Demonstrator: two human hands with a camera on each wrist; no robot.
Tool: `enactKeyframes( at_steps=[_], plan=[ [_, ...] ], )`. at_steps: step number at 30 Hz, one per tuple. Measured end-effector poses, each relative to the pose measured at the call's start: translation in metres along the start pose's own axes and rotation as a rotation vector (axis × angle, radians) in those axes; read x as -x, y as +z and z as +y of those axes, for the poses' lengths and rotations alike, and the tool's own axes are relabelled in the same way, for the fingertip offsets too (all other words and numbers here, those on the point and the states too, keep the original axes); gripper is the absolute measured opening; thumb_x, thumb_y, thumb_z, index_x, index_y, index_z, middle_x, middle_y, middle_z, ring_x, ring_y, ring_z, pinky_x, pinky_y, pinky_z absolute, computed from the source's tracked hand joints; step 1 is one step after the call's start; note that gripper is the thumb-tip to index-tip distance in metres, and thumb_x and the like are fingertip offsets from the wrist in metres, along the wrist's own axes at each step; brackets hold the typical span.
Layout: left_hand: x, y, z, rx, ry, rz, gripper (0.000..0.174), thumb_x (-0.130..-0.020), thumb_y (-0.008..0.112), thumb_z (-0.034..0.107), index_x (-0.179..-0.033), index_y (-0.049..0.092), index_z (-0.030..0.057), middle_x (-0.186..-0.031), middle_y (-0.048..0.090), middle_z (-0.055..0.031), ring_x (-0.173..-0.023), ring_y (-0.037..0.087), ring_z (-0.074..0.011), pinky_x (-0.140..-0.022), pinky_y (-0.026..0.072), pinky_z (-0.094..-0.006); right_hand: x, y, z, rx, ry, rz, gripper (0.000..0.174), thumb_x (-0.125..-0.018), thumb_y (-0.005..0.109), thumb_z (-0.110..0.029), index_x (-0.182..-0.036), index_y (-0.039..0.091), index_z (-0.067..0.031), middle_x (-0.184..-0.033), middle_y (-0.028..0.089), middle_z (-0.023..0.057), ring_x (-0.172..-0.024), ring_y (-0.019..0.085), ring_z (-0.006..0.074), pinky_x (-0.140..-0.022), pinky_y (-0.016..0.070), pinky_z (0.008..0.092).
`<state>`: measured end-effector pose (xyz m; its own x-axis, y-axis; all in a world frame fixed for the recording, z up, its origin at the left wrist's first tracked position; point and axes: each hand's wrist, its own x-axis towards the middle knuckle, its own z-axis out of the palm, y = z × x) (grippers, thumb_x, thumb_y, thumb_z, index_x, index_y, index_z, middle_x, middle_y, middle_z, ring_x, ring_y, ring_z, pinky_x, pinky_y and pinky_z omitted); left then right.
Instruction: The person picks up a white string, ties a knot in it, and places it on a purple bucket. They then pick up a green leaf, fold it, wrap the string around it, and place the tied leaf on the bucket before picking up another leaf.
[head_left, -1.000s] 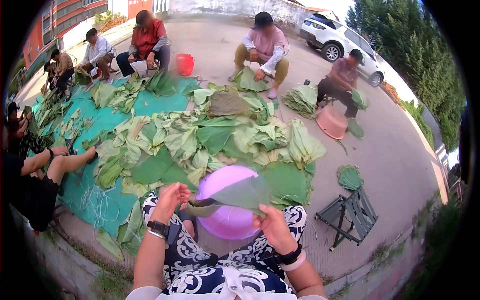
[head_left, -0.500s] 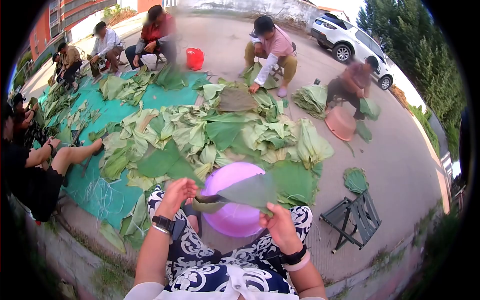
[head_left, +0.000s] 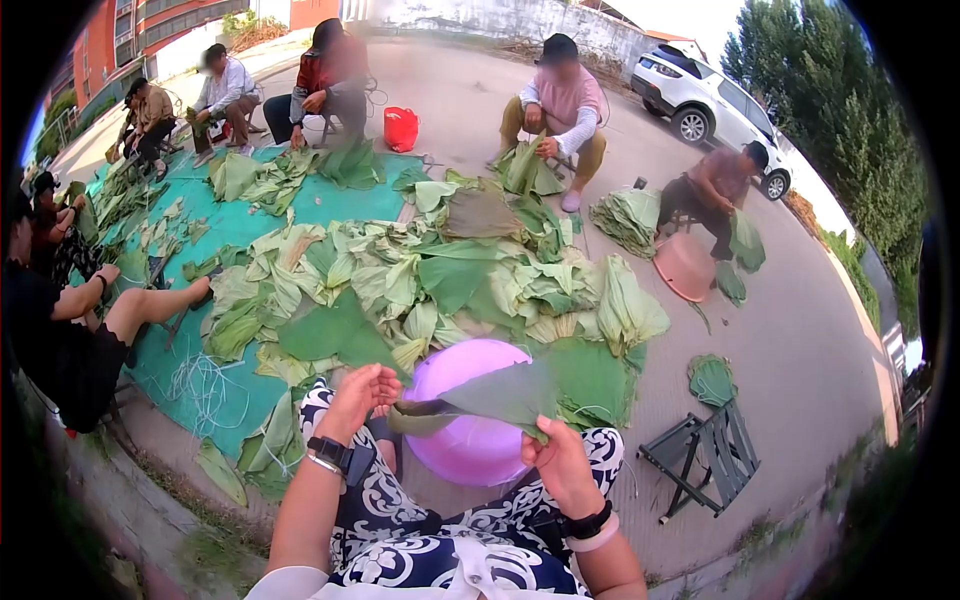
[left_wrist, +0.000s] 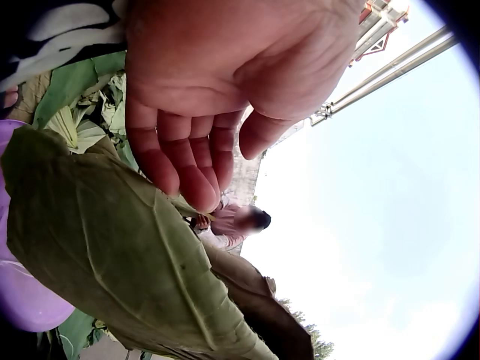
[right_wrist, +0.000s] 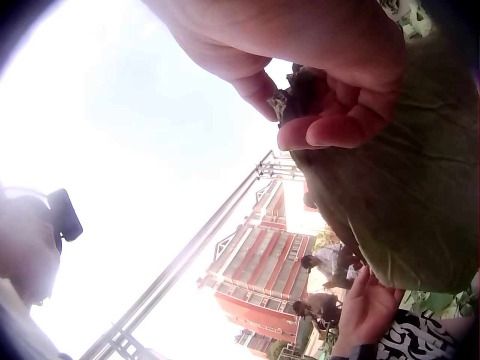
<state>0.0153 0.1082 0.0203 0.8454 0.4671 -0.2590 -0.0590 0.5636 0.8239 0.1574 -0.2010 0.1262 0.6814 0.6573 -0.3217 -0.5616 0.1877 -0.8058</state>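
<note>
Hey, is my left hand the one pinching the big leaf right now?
No, the right hand pinches the leaf, while the left wrist view shows the left hand with a gap between thumb and fingers.

Basin (head_left: 470, 458) blocks way down under leaf (head_left: 508, 393); pile (head_left: 450, 282) blocks low reach ahead; room over paving (head_left: 664, 392) between pile and stool (head_left: 730, 452).
</note>
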Motion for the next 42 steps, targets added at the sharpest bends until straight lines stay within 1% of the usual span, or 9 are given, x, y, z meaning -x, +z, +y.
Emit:
enactKeyframes(
  at_steps=[5, 8, 20, 23, 29, 32, 35, 38, 42],
  plan=[
    [0.003, 0.002, 0.002, 0.000, -0.006, -0.009, 0.030, -0.100, 0.048, 0.029, -0.105, 0.058, 0.0008, -0.091, 0.066, -0.0097, -0.078, 0.063, -0.0165, -0.072, 0.0522, -0.0296, 0.002, 0.002, 0.000, -0.009, -0.006, -0.007, 0.022, -0.093, 0.056, -0.024, -0.088, 0.061, -0.0029, -0.077, 0.061, 0.0060, -0.065, 0.056, 0.0163, -0.061, 0.0422, 0.0305],
    [0.002, 0.001, 0.001, -0.003, 0.000, -0.009, 0.030, -0.100, 0.048, 0.029, -0.104, 0.058, 0.0008, -0.091, 0.066, -0.0099, -0.078, 0.063, -0.0167, -0.072, 0.0522, -0.0297, -0.001, -0.012, 0.007, -0.066, 0.020, -0.049, 0.022, -0.091, 0.059, -0.018, -0.101, 0.062, 0.0009, -0.101, 0.064, 0.0084, -0.082, 0.058, 0.0197, -0.068, 0.0450, 0.0325],
    [0.003, -0.002, -0.001, 0.010, 0.007, -0.025, 0.029, -0.100, 0.049, 0.029, -0.104, 0.059, 0.0014, -0.092, 0.066, -0.0101, -0.080, 0.062, -0.0170, -0.074, 0.0519, -0.0303, 0.001, -0.010, 0.007, -0.064, 0.019, -0.044, 0.020, -0.091, 0.060, -0.018, -0.101, 0.062, 0.0001, -0.100, 0.064, 0.0081, -0.082, 0.058, 0.0194, -0.067, 0.0454, 0.0333],
    [0.003, -0.002, 0.000, 0.004, -0.003, -0.021, 0.029, -0.100, 0.049, 0.029, -0.104, 0.059, 0.0018, -0.093, 0.066, -0.0098, -0.081, 0.062, -0.0169, -0.075, 0.0516, -0.0301, 0.005, 0.004, 0.003, 0.011, -0.008, 0.014, 0.023, -0.093, 0.056, -0.024, -0.087, 0.061, -0.0025, -0.076, 0.062, 0.0061, -0.064, 0.057, 0.0163, -0.061, 0.0431, 0.0304],
    [0.004, -0.001, 0.001, -0.006, 0.020, -0.031, 0.029, -0.100, 0.048, 0.029, -0.103, 0.059, 0.0025, -0.094, 0.066, -0.0095, -0.081, 0.062, -0.0166, -0.075, 0.0509, -0.0291, 0.004, 0.004, 0.004, 0.025, -0.020, 0.005, 0.024, -0.093, 0.056, -0.024, -0.087, 0.061, -0.0021, -0.076, 0.062, 0.0067, -0.064, 0.057, 0.0170, -0.060, 0.0440, 0.0309],
    [0.005, -0.002, 0.001, 0.003, 0.014, -0.010, 0.030, -0.098, 0.051, 0.029, -0.102, 0.060, 0.0006, -0.093, 0.067, -0.0108, -0.080, 0.064, -0.0176, -0.076, 0.0524, -0.0324, 0.003, 0.005, 0.005, 0.035, -0.029, 0.002, 0.024, -0.093, 0.056, -0.024, -0.087, 0.061, -0.0019, -0.076, 0.062, 0.0070, -0.064, 0.057, 0.0172, -0.061, 0.0443, 0.0311],
    [0.004, -0.001, 0.001, -0.006, 0.020, -0.012, 0.030, -0.098, 0.051, 0.029, -0.102, 0.060, 0.0005, -0.093, 0.067, -0.0105, -0.080, 0.064, -0.0175, -0.076, 0.0524, -0.0323, 0.003, 0.010, 0.002, 0.051, -0.023, 0.017, 0.024, -0.093, 0.056, -0.024, -0.087, 0.061, -0.0016, -0.076, 0.061, 0.0069, -0.064, 0.057, 0.0173, -0.061, 0.0445, 0.0310],
    [0.004, 0.000, 0.002, -0.025, 0.012, -0.023, 0.031, -0.100, 0.048, 0.030, -0.103, 0.060, 0.0027, -0.092, 0.067, -0.0081, -0.081, 0.062, -0.0158, -0.076, 0.0505, -0.0290, 0.002, 0.011, 0.001, 0.047, -0.028, 0.016, 0.024, -0.093, 0.056, -0.024, -0.088, 0.061, -0.0013, -0.075, 0.061, 0.0068, -0.064, 0.056, 0.0173, -0.061, 0.0442, 0.0308],
    [0.006, 0.000, 0.004, -0.009, -0.013, -0.002, 0.031, -0.099, 0.048, 0.031, -0.103, 0.060, 0.0027, -0.092, 0.067, -0.0081, -0.079, 0.062, -0.0157, -0.074, 0.0509, -0.0299, 0.002, 0.011, -0.001, 0.057, -0.033, 0.001, 0.024, -0.093, 0.056, -0.024, -0.092, 0.061, -0.0009, -0.075, 0.060, 0.0063, -0.065, 0.055, 0.0170, -0.062, 0.0435, 0.0304]
  ],
)
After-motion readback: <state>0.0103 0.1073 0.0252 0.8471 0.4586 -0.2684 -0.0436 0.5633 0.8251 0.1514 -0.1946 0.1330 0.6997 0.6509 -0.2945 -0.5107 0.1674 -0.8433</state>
